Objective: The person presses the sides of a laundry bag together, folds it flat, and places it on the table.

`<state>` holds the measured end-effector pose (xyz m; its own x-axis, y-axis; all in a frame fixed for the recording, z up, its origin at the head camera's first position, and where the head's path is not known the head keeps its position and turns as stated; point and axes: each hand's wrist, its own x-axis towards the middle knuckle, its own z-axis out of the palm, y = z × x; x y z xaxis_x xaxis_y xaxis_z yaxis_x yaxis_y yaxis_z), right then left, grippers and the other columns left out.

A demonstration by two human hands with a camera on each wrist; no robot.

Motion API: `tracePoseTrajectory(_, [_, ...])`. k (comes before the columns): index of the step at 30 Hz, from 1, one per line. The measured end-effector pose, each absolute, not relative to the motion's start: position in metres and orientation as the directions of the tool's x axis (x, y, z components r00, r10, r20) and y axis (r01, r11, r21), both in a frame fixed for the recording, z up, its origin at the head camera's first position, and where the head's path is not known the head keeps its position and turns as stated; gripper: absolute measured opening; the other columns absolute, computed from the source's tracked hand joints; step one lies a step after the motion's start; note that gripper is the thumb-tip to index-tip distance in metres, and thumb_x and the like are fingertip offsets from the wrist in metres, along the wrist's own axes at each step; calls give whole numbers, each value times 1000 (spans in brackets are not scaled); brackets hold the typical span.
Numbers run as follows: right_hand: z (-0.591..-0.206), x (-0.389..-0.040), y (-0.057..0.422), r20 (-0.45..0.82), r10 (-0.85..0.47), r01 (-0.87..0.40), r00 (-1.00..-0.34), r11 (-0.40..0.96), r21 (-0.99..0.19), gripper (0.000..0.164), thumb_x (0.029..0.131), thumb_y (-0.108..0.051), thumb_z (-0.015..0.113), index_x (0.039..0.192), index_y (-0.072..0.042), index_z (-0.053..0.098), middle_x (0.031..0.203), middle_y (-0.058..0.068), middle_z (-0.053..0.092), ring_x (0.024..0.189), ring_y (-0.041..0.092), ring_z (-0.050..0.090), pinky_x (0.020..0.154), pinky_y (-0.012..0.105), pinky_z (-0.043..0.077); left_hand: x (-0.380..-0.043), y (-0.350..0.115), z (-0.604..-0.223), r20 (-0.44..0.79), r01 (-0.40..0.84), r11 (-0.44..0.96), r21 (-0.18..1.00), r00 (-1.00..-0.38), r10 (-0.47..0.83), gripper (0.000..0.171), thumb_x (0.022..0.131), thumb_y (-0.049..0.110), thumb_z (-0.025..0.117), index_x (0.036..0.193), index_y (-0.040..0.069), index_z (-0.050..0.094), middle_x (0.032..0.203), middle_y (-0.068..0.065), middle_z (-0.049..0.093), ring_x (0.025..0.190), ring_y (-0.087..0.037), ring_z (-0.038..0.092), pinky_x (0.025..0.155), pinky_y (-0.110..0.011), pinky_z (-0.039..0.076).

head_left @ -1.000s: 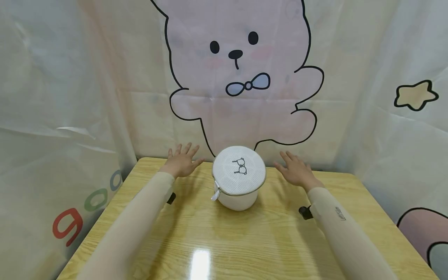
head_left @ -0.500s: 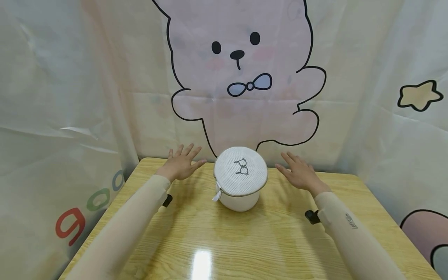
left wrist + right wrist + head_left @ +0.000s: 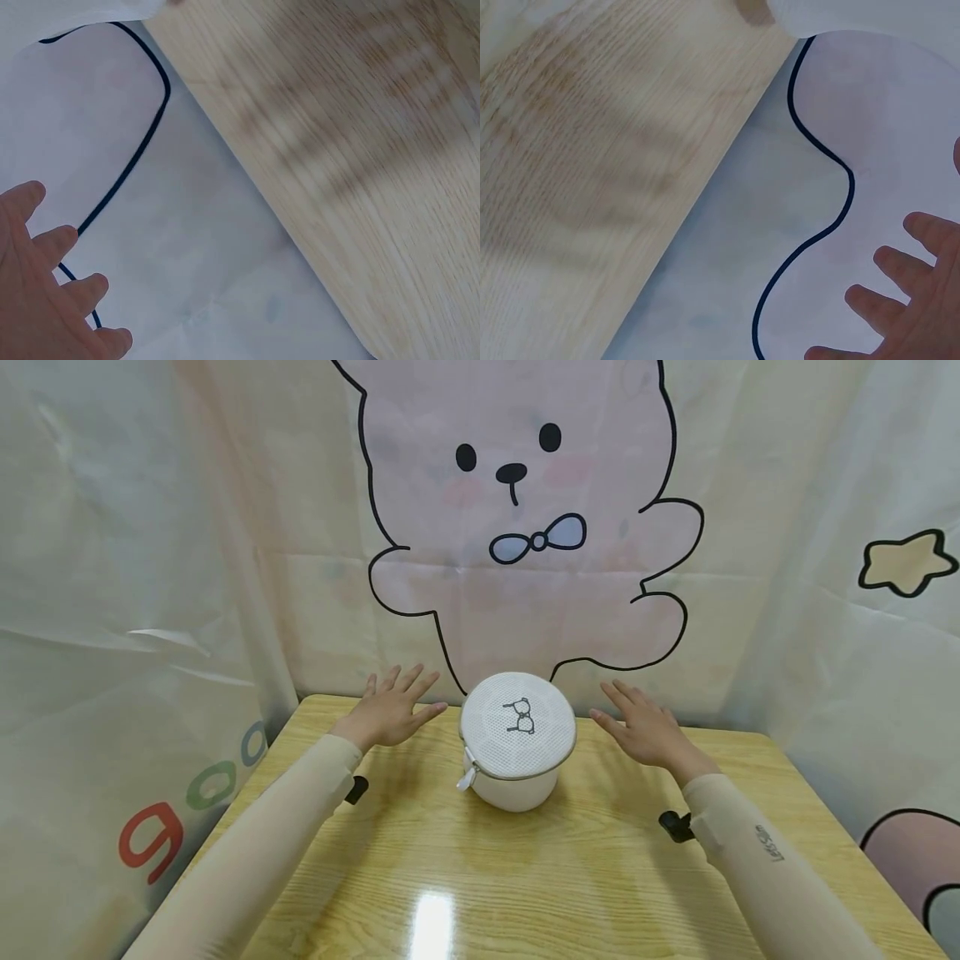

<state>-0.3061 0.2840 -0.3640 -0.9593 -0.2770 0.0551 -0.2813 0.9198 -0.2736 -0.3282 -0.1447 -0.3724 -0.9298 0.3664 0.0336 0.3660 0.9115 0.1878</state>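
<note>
A round white mesh laundry bag [image 3: 519, 747] stands upright near the back of the table. Its flat lid carries a small dark line print, and a zip runs round the rim with a white pull tab [image 3: 467, 778] at the front left. To the left of the bag my left hand [image 3: 390, 708] is held with fingers spread, thumb toward the bag but apart from it. On the other side my right hand [image 3: 643, 727] is held likewise, fingers extended, and grips nothing. Both wrist views show bare fingers over the table's far edge and the bag's pale edge on top.
The wooden table [image 3: 480, 877] has its far edge close to a hanging printed cloth [image 3: 315, 610] with a bear drawing. More cloth hangs at the left and right sides. Dark wrist cameras [image 3: 677, 827] sit under the cuffs.
The right forearm has shifted slightly outward to the right, and the left forearm slightly to the left. The view has moved a little. The bag stays in place, with both hands still off it.
</note>
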Motion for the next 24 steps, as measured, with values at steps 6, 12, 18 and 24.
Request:
tracePoseTrajectory(6, [-361, -303, 281, 68, -297, -304, -953, 916, -263, 77, 108, -62, 36, 168, -17, 17, 173, 21, 14, 157, 51, 13, 112, 86, 11, -324, -141, -368, 57, 388, 900, 200, -921, 384, 75, 104, 73, 24, 167, 36, 12, 177, -5, 7, 161, -44, 0, 123, -74, 0])
tracePoseTrajectory(12, [-357, -299, 279, 79, -304, -314, -949, 911, -268, 76, 108, -61, 37, 168, -18, 17, 174, 19, 14, 157, 51, 14, 112, 85, 12, -320, -137, -364, 62, 403, 890, 211, -915, 399, 76, 104, 74, 24, 168, 35, 11, 177, -5, 7, 162, -43, -1, 124, -73, -2])
tracePoseTrajectory(18, [-354, -296, 277, 88, -315, -327, -945, 906, -270, 75, 109, -59, 37, 168, -17, 18, 174, 19, 15, 157, 50, 15, 114, 84, 13, -317, -136, -361, 88, 432, 872, 229, -901, 424, 74, 105, 71, 27, 168, 34, 14, 177, -6, 8, 162, -43, -1, 124, -73, -1])
tracePoseTrajectory(24, [-350, -294, 276, 101, -333, -348, -938, 897, -272, 74, 109, -58, 37, 168, -19, 18, 174, 18, 13, 157, 51, 14, 115, 83, 12, -315, -135, -359, 93, 443, 864, 240, -896, 434, 73, 105, 71, 26, 167, 36, 12, 177, -3, 5, 162, -41, -2, 125, -72, -2])
